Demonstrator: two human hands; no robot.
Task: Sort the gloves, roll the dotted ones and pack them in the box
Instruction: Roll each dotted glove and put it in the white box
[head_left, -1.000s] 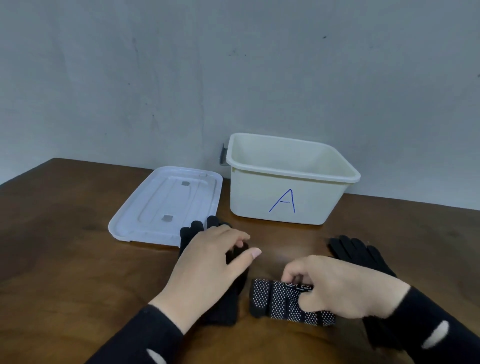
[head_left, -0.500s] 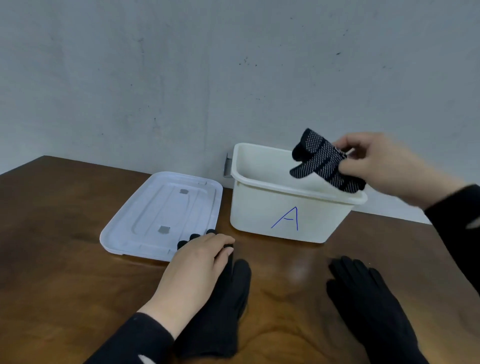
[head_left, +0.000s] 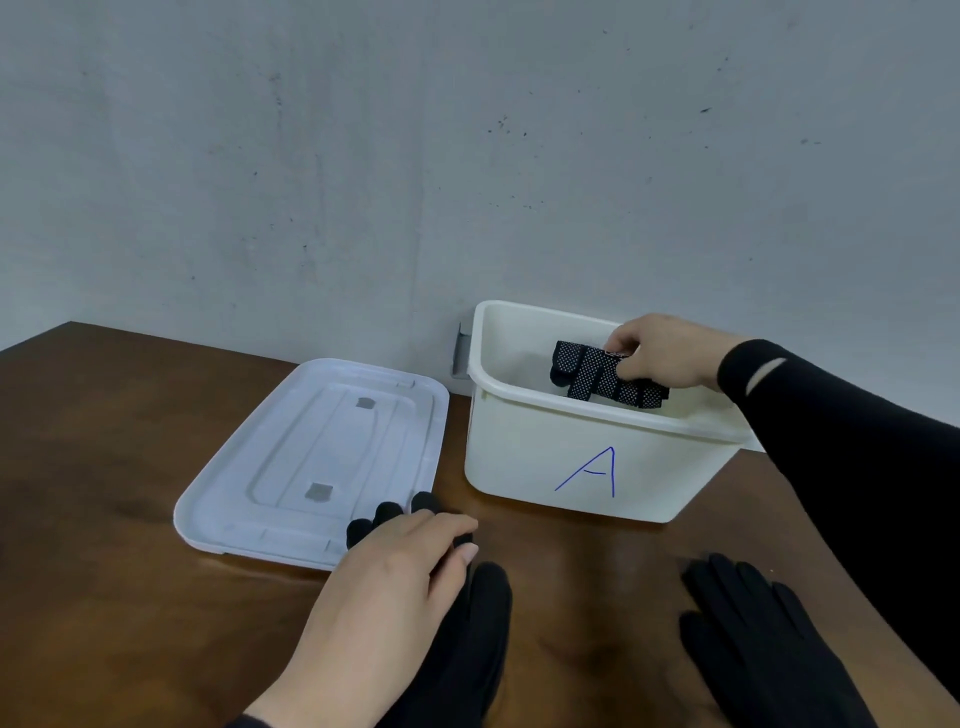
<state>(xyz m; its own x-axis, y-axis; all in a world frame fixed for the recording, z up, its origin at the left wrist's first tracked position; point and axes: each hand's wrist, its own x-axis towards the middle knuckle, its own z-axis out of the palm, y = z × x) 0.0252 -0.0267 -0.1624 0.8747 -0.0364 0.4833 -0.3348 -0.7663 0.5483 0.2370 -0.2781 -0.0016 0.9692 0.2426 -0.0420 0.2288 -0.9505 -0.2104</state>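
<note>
1. A white lid (head_left: 311, 462) lies flat at far left.
2. The left hand (head_left: 384, 587) rests relaxed on a plain black glove (head_left: 467, 649).
3. The right hand (head_left: 660, 353) pinches the rolled dotted gloves (head_left: 597, 376) inside the box (head_left: 597, 457).
4. Another black glove (head_left: 753, 639) lies near right.

Table (head_left: 104, 467): box (head_left: 519, 462), lid (head_left: 291, 467), plain gloves (head_left: 769, 649).

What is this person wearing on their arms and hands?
Both hands are bare, with no gloves, rings or watch in sight. The right hand comes out of a long black sleeve that ends at the wrist and bears a pale oval patch on the forearm. Of the left hand only a sliver of black cuff shows at the bottom edge.
</note>
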